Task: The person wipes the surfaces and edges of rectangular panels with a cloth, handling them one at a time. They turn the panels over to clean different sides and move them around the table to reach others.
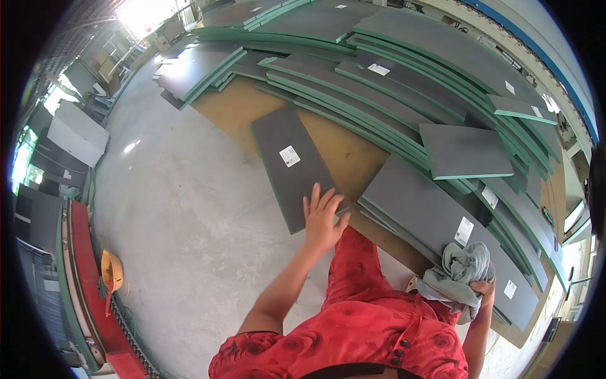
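My left hand is open, its fingers spread over the near end of a dark grey panel with green edges. A white label is stuck on that panel, which juts out past the edge of the brown board beneath. On the right, my right hand is closed around a bunched grey-green cloth, beside my red clothing. Just beyond the cloth lies a short stack of labelled grey panels.
Long stacks of green-edged panels cover the far side, with a loose small panel on top. Concrete floor stretches to the left. Farther left are a red machine rail and a yellow bowl-shaped object.
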The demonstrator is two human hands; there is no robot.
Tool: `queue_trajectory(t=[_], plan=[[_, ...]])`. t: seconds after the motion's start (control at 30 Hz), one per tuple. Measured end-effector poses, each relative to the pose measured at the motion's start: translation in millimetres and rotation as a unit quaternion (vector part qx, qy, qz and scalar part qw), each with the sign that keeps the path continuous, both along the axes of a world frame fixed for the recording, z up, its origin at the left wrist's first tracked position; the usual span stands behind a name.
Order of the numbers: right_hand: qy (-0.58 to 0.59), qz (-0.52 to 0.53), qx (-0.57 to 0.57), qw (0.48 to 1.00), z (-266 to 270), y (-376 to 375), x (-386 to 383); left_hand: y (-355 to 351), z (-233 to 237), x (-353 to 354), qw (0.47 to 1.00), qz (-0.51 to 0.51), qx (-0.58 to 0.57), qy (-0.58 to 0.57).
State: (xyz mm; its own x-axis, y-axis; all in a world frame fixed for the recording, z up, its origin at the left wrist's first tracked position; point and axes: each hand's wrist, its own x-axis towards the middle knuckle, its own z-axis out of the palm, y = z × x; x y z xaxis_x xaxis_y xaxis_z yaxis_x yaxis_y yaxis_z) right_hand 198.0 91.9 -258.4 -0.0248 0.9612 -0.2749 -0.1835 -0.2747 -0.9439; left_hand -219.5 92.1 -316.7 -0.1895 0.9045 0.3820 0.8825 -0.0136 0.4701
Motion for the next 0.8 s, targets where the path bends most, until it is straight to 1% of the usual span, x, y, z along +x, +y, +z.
queue_trajectory(t=[0.03,0.1,0.13,0.17,0.2,0.23,0.27,0.3,0.33,0.4,0.43,0.5,0.53,0.6,0.73,0.8], plan=[[-0.002,-0.001,-0.001,1.000,0,1,3,-16,-5,6,0.993,0.042,0.095,-0.064],[-0.040,0.029,-0.027,0.998,-2,2,11,-53,-25,16,0.974,0.054,0.182,-0.125],[-0.044,0.031,-0.030,0.998,-2,1,11,-68,-30,23,0.974,0.056,0.179,-0.128],[-0.035,0.026,-0.010,0.999,-1,1,8,-81,-33,28,0.954,0.081,0.009,-0.289],[-0.026,0.023,0.010,0.999,-2,1,7,-88,-35,31,0.880,0.102,-0.160,-0.434],[-0.027,0.028,0.007,0.999,-6,2,11,-88,-38,30,0.879,0.108,-0.161,-0.436],[-0.030,0.037,0.008,0.999,-12,3,19,-79,-45,27,0.781,0.118,-0.135,-0.598],[-0.031,0.045,0.010,0.998,-17,4,22,-69,-51,24,0.656,0.123,-0.103,-0.737],[-0.030,0.049,0.008,0.998,-14,2,18,-59,-57,21,0.656,0.127,-0.102,-0.737],[-0.033,0.033,0.009,0.999,-3,2,10,-33,-66,17,0.629,0.131,0.002,-0.766],[-0.033,0.032,0.011,0.999,-4,2,12,-23,-66,14,0.629,0.128,0.002,-0.767],[-0.012,0.015,-0.019,1.000,-8,4,14,-7,-65,10,0.537,0.103,0.056,-0.836],[-0.012,0.012,-0.017,1.000,-6,3,13,-1,-67,10,0.537,0.100,0.055,-0.836],[0.007,0.013,-0.025,1.000,0,1,7,6,-72,11,0.529,0.105,0.101,-0.836],[-0.010,0.017,-0.008,1.000,1,-1,8,6,-75,9,0.526,0.091,0.103,-0.839],[-0.011,0.027,-0.005,1.000,4,1,7,3,-74,8,0.547,0.093,0.122,-0.823]])
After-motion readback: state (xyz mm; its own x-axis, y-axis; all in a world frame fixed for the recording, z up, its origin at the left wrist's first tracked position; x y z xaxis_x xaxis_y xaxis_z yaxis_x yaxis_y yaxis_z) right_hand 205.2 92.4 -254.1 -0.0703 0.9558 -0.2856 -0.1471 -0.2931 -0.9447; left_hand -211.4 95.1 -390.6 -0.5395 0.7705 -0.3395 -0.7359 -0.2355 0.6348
